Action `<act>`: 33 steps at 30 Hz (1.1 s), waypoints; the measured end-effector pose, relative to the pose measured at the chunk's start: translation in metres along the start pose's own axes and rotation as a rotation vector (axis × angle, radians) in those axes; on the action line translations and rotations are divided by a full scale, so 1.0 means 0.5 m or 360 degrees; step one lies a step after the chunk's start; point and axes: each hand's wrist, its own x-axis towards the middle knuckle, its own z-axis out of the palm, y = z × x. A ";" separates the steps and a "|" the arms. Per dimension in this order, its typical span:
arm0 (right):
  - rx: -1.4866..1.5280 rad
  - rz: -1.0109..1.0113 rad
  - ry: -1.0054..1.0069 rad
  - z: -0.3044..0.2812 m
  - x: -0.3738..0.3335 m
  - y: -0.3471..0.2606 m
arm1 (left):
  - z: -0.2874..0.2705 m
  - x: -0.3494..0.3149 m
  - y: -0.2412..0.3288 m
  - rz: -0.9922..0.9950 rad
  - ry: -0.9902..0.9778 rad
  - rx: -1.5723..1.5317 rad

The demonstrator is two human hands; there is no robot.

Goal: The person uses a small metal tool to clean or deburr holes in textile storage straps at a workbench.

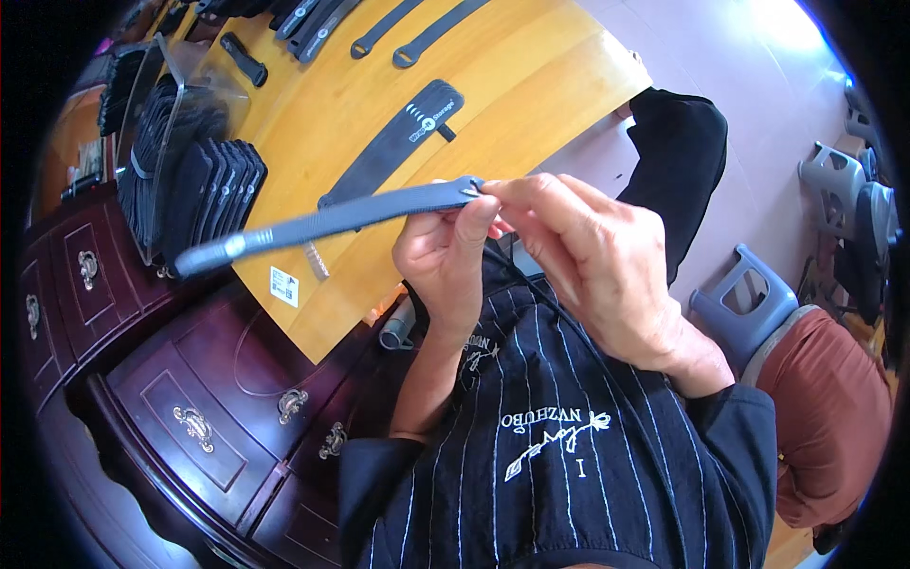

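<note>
A long dark grey strap (351, 216) with a pale printed mark stretches out to the left from my fingers, its far end slightly blurred. My left hand (444, 261) pinches it near its right end from below. At that same end, the thumb and fingers of my right hand (602, 261) close on the tip, where a small pale bit shows. Beyond my hands, a wide black strap (393, 142) with a short tab lies on the yellow wooden table (531, 95).
Several black straps stand bundled in a clear bin (166, 123) at the left. More loose straps (441, 33) lie at the table's far side. Dark wooden drawers (194, 417) are at lower left. A grey-blue stool (744, 299) and a person in brown clothing (825, 417) are at right.
</note>
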 end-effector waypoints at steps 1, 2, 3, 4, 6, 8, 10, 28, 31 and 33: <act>0.0045 -0.0015 0.0054 0.001 0.002 0.004 | 0.001 0.001 -0.001 0.0036 0.0018 0.0038; 0.0054 -0.0027 0.0038 0.001 0.004 0.007 | 0.003 0.003 -0.003 0.0064 0.0026 0.0061; 0.0057 -0.0031 0.0035 0.003 0.006 0.010 | -0.003 0.003 -0.007 0.0067 0.0030 0.0063; 0.0114 -0.0037 0.0027 0.005 0.007 0.013 | -0.013 0.003 -0.013 0.0107 -0.0001 0.0134; 0.0165 -0.0039 0.0019 0.009 0.008 0.017 | -0.022 0.002 -0.017 0.0143 -0.0033 0.0197; 0.0184 -0.0161 0.0073 0.010 0.007 0.021 | -0.025 0.001 -0.015 0.0175 -0.0097 0.0117; 0.0174 -0.0201 0.0100 0.007 0.014 0.027 | -0.030 -0.005 -0.016 0.0134 -0.0184 -0.0012; 0.0858 -0.0164 -0.0256 0.004 0.047 0.032 | -0.055 -0.018 0.074 -0.0146 0.0169 -0.0455; 0.1251 -0.0165 -0.0303 0.014 0.066 0.015 | -0.030 -0.019 0.096 -0.0183 0.0094 -0.0293; 0.1482 0.0037 -0.0435 0.022 0.071 0.006 | -0.032 -0.021 0.092 -0.0157 0.0022 -0.0401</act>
